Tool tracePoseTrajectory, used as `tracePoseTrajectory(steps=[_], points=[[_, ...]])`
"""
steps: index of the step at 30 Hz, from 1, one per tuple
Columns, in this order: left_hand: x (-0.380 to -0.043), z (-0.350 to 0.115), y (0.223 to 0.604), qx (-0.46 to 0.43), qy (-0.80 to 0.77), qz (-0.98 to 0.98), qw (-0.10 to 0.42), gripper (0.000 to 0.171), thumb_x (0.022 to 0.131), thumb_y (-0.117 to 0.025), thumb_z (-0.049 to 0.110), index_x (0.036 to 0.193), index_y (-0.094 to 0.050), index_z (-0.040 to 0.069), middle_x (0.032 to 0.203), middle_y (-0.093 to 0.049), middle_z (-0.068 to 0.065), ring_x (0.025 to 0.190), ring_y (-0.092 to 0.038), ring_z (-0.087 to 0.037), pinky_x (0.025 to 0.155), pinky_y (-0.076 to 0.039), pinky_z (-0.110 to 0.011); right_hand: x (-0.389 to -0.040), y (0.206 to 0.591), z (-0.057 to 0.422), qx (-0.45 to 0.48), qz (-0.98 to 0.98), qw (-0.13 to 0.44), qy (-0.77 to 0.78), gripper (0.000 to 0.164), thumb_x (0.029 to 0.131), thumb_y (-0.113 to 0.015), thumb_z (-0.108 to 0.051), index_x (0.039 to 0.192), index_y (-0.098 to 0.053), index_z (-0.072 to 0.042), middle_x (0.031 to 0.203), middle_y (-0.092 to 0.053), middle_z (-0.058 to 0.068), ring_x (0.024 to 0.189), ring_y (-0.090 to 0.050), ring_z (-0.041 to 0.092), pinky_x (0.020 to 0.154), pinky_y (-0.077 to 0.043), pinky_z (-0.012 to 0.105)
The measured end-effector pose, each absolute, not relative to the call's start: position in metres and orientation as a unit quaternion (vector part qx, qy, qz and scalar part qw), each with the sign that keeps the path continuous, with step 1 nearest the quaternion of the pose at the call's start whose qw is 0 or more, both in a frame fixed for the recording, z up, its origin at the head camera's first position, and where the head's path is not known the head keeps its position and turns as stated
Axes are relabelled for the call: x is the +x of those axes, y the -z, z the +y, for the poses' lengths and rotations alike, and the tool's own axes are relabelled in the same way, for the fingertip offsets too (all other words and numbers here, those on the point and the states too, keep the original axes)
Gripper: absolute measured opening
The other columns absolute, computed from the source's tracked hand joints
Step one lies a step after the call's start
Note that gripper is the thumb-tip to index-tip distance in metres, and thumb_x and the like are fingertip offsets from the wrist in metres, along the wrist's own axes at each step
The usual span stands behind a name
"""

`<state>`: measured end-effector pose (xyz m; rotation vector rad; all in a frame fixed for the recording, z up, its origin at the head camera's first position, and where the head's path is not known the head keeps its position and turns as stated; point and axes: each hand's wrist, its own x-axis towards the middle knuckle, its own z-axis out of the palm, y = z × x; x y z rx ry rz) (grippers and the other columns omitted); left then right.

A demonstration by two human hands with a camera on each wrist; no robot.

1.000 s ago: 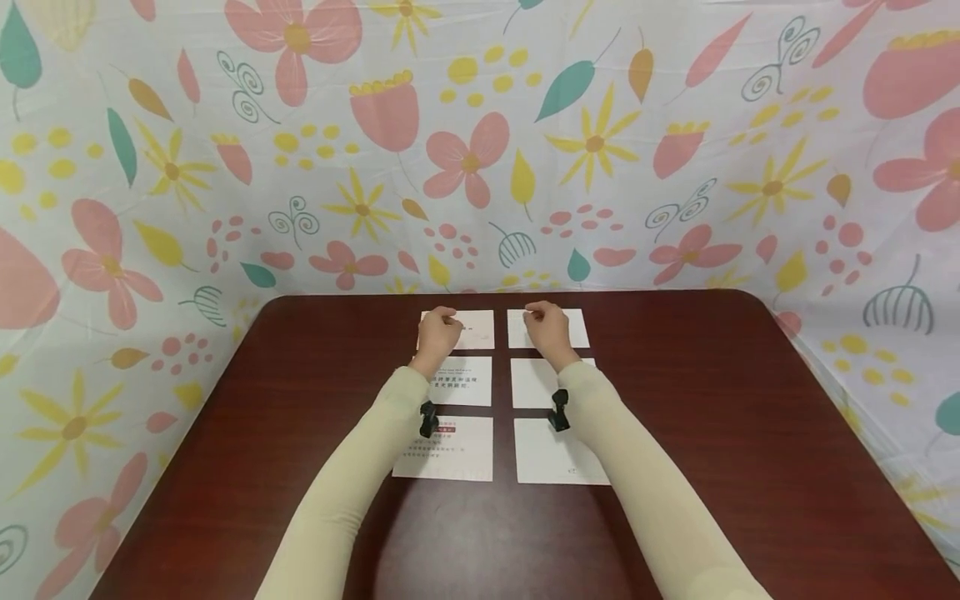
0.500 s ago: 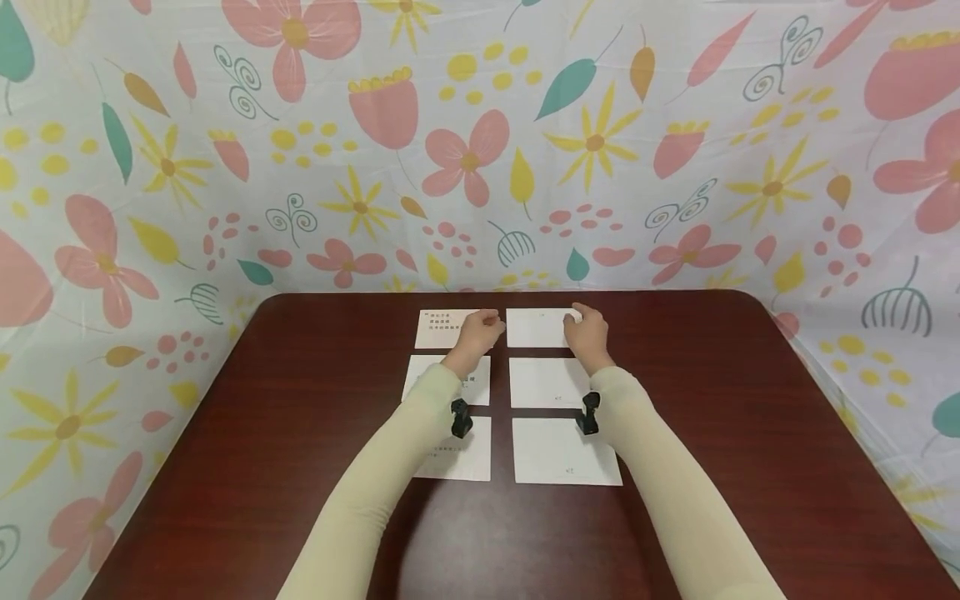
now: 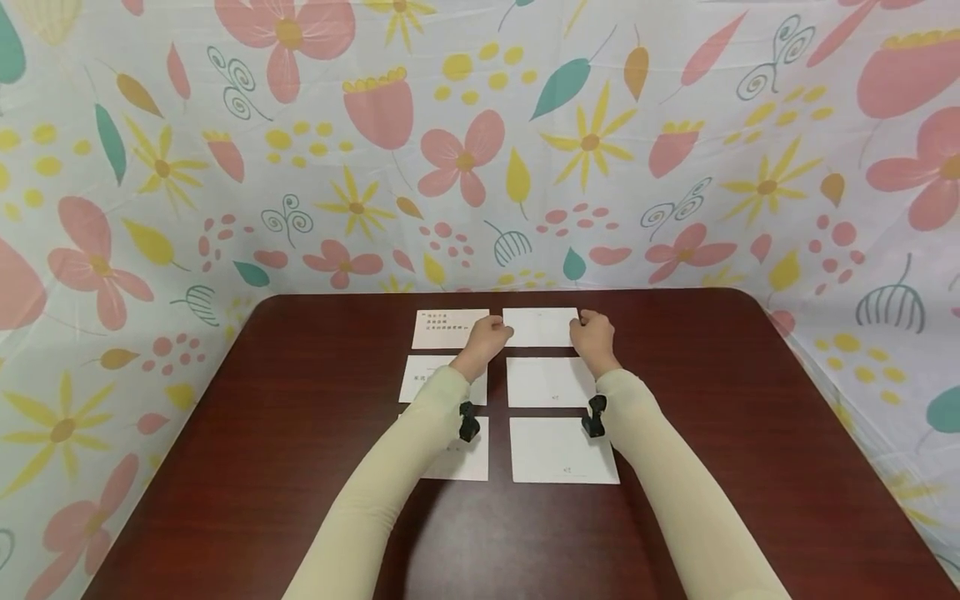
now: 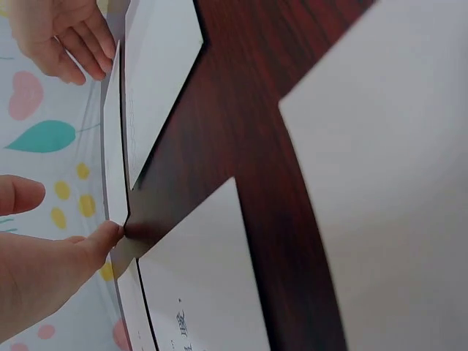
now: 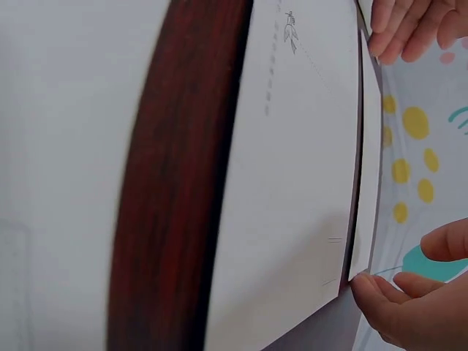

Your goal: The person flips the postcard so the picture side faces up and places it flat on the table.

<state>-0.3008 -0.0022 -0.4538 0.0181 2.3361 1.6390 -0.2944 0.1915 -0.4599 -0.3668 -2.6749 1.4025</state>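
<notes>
Six-card layout aside, the far right white card lies flat between my two hands. My left hand is at its left edge; in the left wrist view a fingertip touches the corner of the card, and another digit stands apart. At the opposite edge, my right hand touches the card's corner with its fingertips, as the right wrist view shows, with one digit held away. Neither hand is curled round the card. The far left card, printed with text, lies beside my left hand.
Below sit a middle left card, a middle right card, a near left card partly under the left sleeve, and a near right card. All lie on the dark red table, before a flowered cloth.
Both hands have moved right: the left from the far left card to the gap beside the far right card, the right from over that card to its right edge. The cards look unmoved.
</notes>
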Motion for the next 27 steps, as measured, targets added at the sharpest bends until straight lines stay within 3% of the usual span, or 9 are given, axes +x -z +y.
tracePoseTrajectory(steps=[27], points=[[-0.2977, 0.0028, 0.4483, -0.055, -0.637, 0.763, 0.096, 0.047, 0.087, -0.05, 0.013, 0.131, -0.038, -0.001, 0.118, -0.047, -0.012, 0.11, -0.046, -0.024, 0.09, -0.041, -0.031, -0.2999, 0.4516, 0.194, -0.191, -0.832, 0.026, -0.521, 0.044, 0.089, -0.046, -0.02, 0.13, -0.043, -0.004, 0.122, -0.049, 0.016, 0.113, -0.045, 0.029, 0.091, -0.04, 0.04]])
